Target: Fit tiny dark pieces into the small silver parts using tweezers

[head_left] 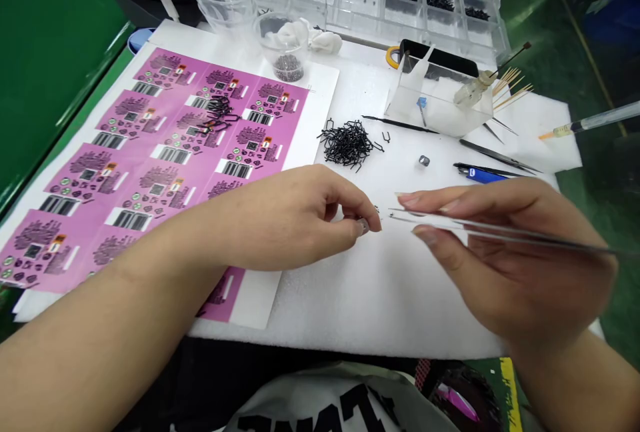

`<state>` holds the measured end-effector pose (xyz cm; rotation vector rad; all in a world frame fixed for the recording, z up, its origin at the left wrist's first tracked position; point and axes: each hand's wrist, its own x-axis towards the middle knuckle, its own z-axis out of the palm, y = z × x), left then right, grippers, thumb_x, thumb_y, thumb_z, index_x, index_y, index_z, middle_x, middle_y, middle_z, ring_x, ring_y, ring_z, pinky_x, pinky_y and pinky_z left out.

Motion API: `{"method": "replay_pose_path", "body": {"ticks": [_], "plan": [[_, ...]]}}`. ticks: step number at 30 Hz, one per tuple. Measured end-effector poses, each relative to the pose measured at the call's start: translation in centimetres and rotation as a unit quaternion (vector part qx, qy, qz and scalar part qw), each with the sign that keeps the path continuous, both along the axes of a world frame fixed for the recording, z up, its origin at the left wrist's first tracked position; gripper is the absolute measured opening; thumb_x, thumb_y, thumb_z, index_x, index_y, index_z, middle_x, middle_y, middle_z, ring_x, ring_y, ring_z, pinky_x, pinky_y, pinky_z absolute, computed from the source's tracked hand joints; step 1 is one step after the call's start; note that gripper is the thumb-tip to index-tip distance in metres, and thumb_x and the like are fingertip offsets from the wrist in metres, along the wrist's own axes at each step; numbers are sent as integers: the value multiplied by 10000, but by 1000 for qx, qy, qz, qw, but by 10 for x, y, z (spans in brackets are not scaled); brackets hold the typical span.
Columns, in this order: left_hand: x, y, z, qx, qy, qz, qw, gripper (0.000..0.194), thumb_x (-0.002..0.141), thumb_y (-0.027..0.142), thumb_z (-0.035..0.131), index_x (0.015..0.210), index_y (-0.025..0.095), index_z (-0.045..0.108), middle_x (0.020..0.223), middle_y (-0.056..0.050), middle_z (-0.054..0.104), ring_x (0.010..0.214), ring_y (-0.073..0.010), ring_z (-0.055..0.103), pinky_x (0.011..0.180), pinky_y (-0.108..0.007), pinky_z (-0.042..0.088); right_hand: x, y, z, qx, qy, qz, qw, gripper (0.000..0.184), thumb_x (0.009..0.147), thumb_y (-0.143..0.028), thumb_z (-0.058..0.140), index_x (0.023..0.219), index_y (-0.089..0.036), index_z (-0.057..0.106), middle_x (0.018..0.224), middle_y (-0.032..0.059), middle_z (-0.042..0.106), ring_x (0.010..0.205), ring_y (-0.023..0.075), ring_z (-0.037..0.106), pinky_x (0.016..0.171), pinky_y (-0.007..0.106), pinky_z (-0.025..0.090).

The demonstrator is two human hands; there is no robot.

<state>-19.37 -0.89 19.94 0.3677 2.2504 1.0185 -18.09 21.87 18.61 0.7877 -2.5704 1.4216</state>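
Observation:
My right hand (520,259) holds a pair of metal tweezers (480,227) between thumb and fingers, its tips pointing left. A tiny dark speck shows at those tips, too small to name. Just left of them, my left hand (310,219) is closed in a pinch, thumb against index finger; what it grips, if anything, is hidden. Several tiny dark bits (377,209) lie by its fingertips on the white foam sheet (350,305). Beyond the left hand is a pile of small bent black pieces (349,144), with a few loose ones to its right.
Pink printed label sheets (150,172) lie at left, bearing another cluster of black pieces (220,112). Behind stand clear plastic cups (220,2) and a compartment box (360,5). At right are a clear tray (435,102), a blue-handled tool (483,174) and a syringe (600,119).

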Motion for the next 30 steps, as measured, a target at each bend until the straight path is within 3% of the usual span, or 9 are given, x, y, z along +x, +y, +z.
{"method": "replay_pose_path", "body": {"ticks": [4,7,13,20,30], "plan": [[0,-1,0,-14,7,6,1000,286,851,309,522,1020,329,752,745,34,687,640,-133,600,556,-224,417,-11,7,-1,77,-8,-53,996,173,755,-152,761,873,-244,674,875,15,753,767,218,731,640,326,612],[0,-2,0,-13,31,-5,999,293,842,308,536,1039,295,753,770,14,693,674,-141,609,578,-222,425,-17,7,-6,136,-21,-48,989,104,778,-184,736,862,-234,702,803,-12,753,655,170,716,537,250,571],[0,-5,-2,-12,40,-20,999,307,836,334,557,1079,301,741,772,11,683,674,-142,593,591,-231,426,-19,3,-14,162,-46,14,986,104,815,-190,685,901,-242,708,826,-33,757,692,148,723,574,219,571],[1,-3,1,-29,30,4,999,287,839,333,559,1068,354,730,812,36,685,655,-129,574,556,-245,404,-18,3,-16,158,-55,22,986,112,823,-195,685,920,-245,712,854,-50,764,733,127,722,626,212,565],[2,-3,1,-35,20,-10,999,286,846,339,545,1063,390,724,817,42,684,659,-132,569,565,-265,406,-19,2,-16,162,-50,26,985,96,839,-198,673,914,-242,715,847,-55,762,741,122,715,647,214,552]]}}
